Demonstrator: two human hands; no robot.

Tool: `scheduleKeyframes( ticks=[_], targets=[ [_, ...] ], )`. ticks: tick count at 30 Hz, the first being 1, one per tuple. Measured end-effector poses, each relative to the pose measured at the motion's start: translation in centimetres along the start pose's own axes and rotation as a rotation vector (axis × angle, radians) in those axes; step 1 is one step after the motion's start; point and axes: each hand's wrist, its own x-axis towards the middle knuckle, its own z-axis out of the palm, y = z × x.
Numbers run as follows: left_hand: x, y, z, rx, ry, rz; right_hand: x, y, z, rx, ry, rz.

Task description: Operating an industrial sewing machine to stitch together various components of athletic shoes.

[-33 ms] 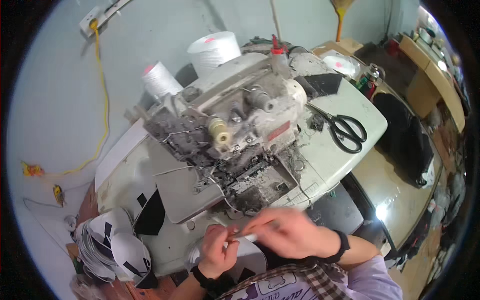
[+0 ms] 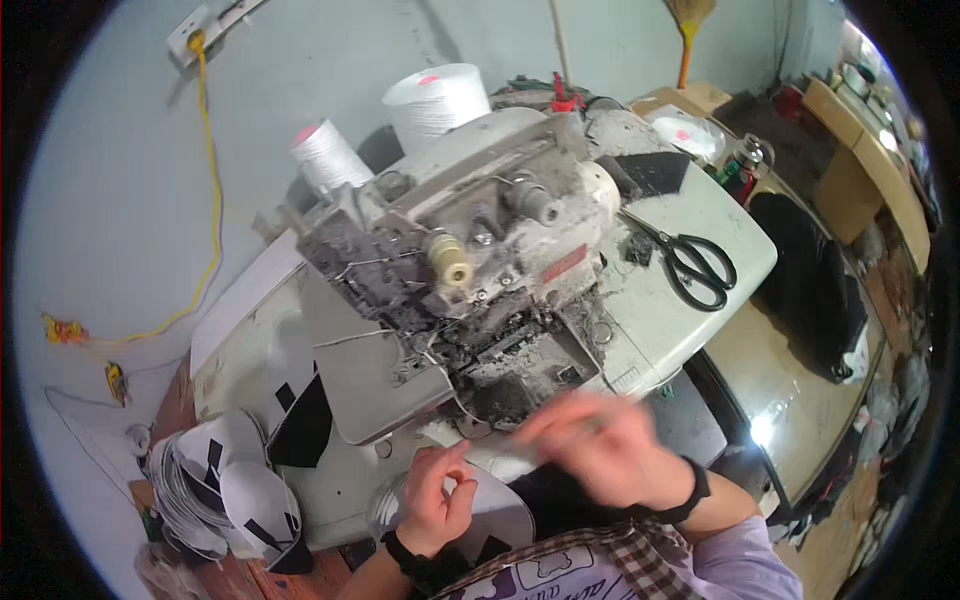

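My left hand [image 2: 438, 502] is closed in front of the sewing machine [image 2: 470, 240], thumb and fingers curled together. What it pinches, if anything, is too small to make out. To its right my right hand [image 2: 610, 455] is raised, its fingers smeared by motion, so their state does not show. Under and behind my hands lie rounded white fabric pieces [image 2: 495, 510] with a black patch. The grey machine, coated in lint, carries white threads down to its needle area, just beyond my hands.
Stacked white pieces with black strips [image 2: 190, 490] and a black fabric piece [image 2: 302, 430] sit left. Black-handled scissors [image 2: 695, 270] lie on the machine table's right side. White thread cones [image 2: 435, 105] stand behind. A glossy table [image 2: 780, 400] holds a black bundle [image 2: 815, 285].
My right hand has moved slightly up and right, away from my left hand, which stays almost in place. The thin thing seen between them earlier no longer shows clearly.
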Motion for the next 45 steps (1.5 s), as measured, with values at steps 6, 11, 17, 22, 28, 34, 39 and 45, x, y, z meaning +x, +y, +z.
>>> scheduleKeyframes(
  ticks=[6, 11, 17, 22, 28, 34, 39, 45],
  targets=[
    [1.3, 0.4, -0.6, -0.019, -0.109, 0.001, 2.8, 1.2, -0.2, -0.19, 0.284, -0.205],
    [1.2, 0.1, -0.4, -0.031, -0.1, 0.052, 3.9, 2.9, 1.2, -0.302, 0.204, -0.227],
    [0.9, -0.5, -0.2, -0.041, -0.087, 0.087, 5.2, 3.2, 2.4, -0.354, 0.172, -0.217],
    [1.1, -0.4, -0.4, -0.035, -0.094, 0.093, 6.1, 2.0, 1.6, -0.408, 0.125, -0.179],
    [1.4, -0.3, -0.2, -0.047, -0.098, 0.099, 7.7, 1.6, 2.3, -0.574, 0.129, -0.419],
    [1.3, -0.4, -0.2, -0.026, -0.112, 0.096, 9.5, 1.9, 3.5, -0.636, 0.176, -0.462],
    [1.2, -0.3, -0.3, -0.018, -0.116, 0.092, 9.9, 0.9, 3.4, -0.75, 0.166, -0.349],
    [1.1, -0.3, -0.3, -0.02, -0.118, 0.074, 10.4, 1.5, 4.5, -0.714, 0.225, -0.441]
  ],
)
